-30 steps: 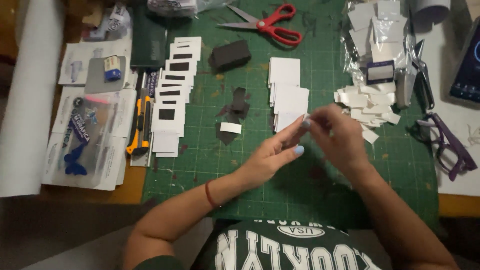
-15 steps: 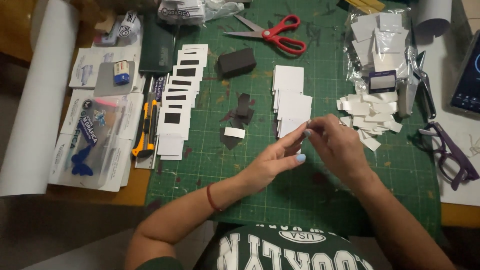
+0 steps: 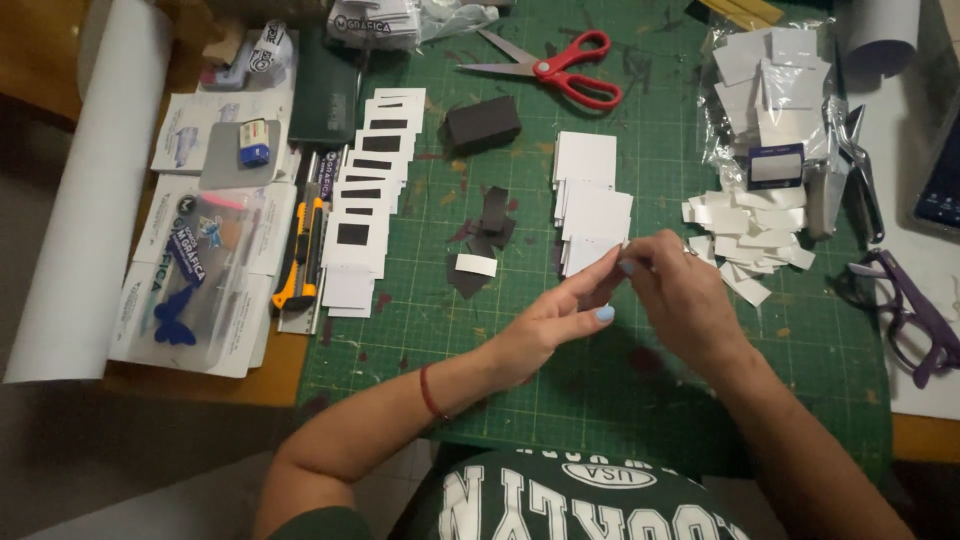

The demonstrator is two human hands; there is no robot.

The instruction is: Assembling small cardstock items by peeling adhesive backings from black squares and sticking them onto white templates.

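Both hands have barely shifted since a moment ago. Far left lies a white paper roll (image 3: 95,190), then flat printed white packets (image 3: 195,290); a clear bag (image 3: 770,90) of white cards sits far right. Between them, left hand (image 3: 545,325) and right hand (image 3: 680,300) meet, fingertips pinching a small white card (image 3: 612,260) above the green cutting mat (image 3: 600,400).

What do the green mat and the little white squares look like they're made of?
The green mat looks like matte rubbery plastic with a printed grid, stained in spots. The white squares seem to be thin matte card or paper, flat with sharp-cut edges, though I can't tell which.
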